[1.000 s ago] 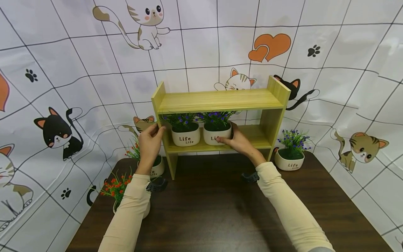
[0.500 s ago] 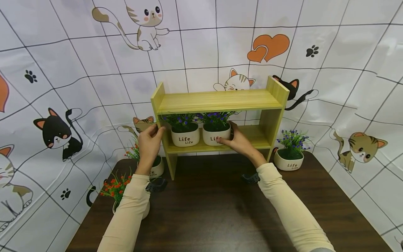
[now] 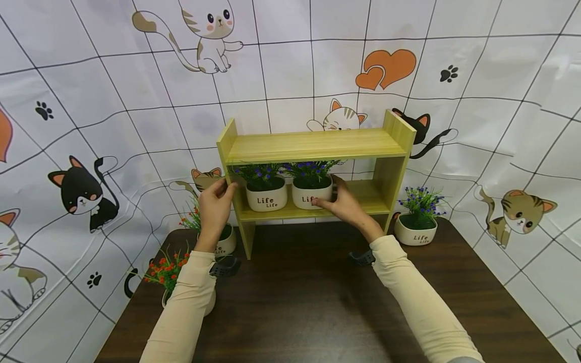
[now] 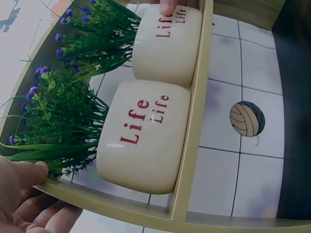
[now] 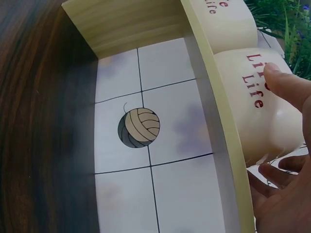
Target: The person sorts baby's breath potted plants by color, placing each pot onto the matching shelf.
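A pale wooden two-tier shelf (image 3: 313,144) stands on the dark table. Two cream pots of purple-flowered artificial plants sit side by side on its lower board, each marked "Life". At the shelf's left end my left hand (image 3: 215,212) holds the side panel between thumb and fingers, close to the left potted plant (image 3: 266,197). My right hand (image 3: 348,205) grips the right potted plant (image 3: 311,194). In the right wrist view its thumb (image 5: 286,85) lies across the lettering, with the other fingers around the pot's outer end. The leaf tops are partly hidden beneath the upper board.
Another purple-flowered pot (image 3: 416,229) stands right of the shelf on the table (image 3: 299,302). Two orange-flowered plants are at the left: one pot (image 3: 227,242) beside the shelf, the other (image 3: 167,269) nearer, partly behind the left sleeve. A cat-print wall covering rises behind.
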`<move>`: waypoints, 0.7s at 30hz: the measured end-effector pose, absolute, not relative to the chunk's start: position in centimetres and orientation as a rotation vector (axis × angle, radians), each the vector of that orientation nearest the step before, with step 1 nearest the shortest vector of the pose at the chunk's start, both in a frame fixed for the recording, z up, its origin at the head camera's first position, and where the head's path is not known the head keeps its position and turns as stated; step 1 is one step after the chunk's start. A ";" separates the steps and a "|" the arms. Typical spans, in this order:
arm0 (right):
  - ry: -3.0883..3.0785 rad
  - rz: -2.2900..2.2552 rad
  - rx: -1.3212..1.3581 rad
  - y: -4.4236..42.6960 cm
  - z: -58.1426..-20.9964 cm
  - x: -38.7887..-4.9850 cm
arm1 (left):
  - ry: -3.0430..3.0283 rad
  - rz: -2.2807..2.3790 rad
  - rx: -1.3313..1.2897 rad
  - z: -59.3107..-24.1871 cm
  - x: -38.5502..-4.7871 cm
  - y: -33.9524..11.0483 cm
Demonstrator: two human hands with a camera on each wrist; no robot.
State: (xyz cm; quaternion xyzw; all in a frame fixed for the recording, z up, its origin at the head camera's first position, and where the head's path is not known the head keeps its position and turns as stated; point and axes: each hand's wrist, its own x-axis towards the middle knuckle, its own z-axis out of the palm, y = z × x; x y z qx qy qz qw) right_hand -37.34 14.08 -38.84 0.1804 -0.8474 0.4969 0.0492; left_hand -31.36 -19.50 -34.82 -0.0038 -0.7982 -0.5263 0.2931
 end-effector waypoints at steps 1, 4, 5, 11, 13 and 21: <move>-2.579 1.520 0.548 14.2 -38.8 -37.2 | -2.127 -1.402 -0.011 -34.8 -31.4 -19.5; -2.565 1.504 0.550 14.7 -38.6 -36.8 | -2.127 -1.405 -0.011 -34.8 -31.4 -19.5; -2.561 1.492 0.549 14.9 -38.5 -36.6 | -2.126 -1.405 -0.010 -34.8 -31.4 -19.5; -2.529 1.409 0.523 16.3 -38.1 -35.3 | -2.123 -1.406 -0.011 -34.8 -31.4 -19.5; -2.513 1.374 0.508 16.8 -38.1 -34.9 | -2.124 -1.406 -0.015 -34.9 -31.4 -19.5; -2.493 1.289 0.475 19.0 -37.7 -33.0 | -2.119 -1.400 -0.012 -35.0 -31.5 -19.6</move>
